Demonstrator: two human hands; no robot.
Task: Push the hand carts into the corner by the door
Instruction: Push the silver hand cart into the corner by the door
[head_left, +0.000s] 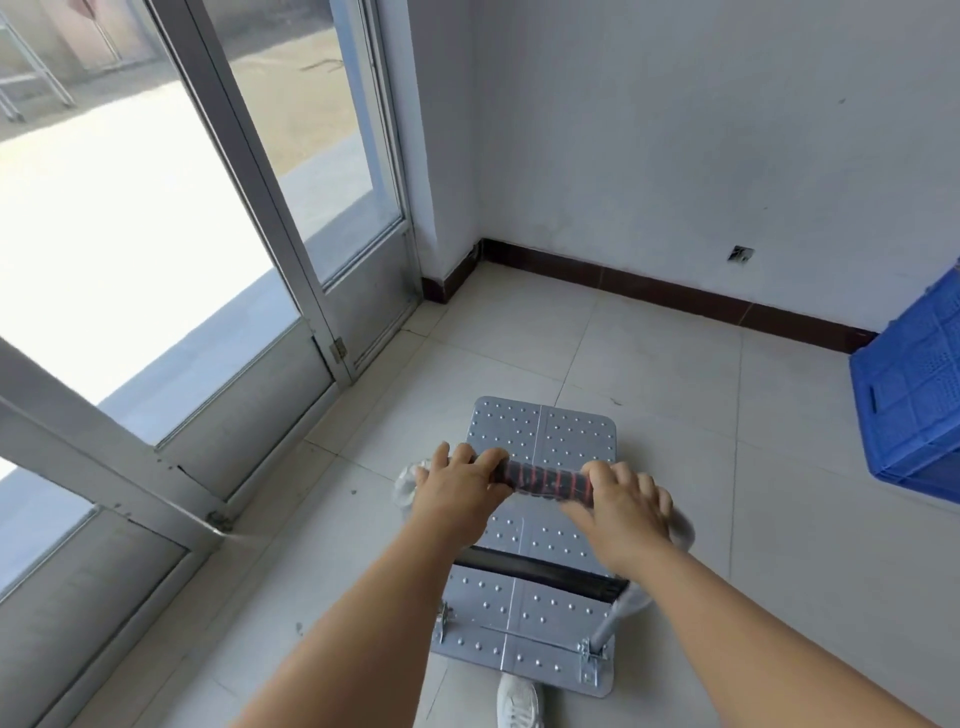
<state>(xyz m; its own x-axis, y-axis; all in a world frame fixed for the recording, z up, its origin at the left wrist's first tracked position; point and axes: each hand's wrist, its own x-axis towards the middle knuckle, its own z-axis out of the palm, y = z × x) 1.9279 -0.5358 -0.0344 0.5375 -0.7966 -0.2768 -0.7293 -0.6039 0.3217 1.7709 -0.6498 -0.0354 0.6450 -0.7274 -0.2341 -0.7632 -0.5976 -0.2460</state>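
A silver studded hand cart (543, 431) stands on the tiled floor in front of me, its platform pointing toward the corner by the door. Its handle bar (545, 482) has a black grip with red stripes and runs crosswise above the platform. My left hand (457, 486) is closed around the left end of the grip. My right hand (621, 506) is closed around the right end. The handle's metal upright (615, 621) rises from the cart's near right corner. Only one cart is in sight.
The aluminium-framed glass door (291, 270) lines the left side, one leaf (104, 457) swung inward near my left arm. The corner (480, 249) with a dark skirting board lies ahead. A blue plastic crate (914, 395) stands at the right wall. My white shoe (519, 701) is behind the cart.
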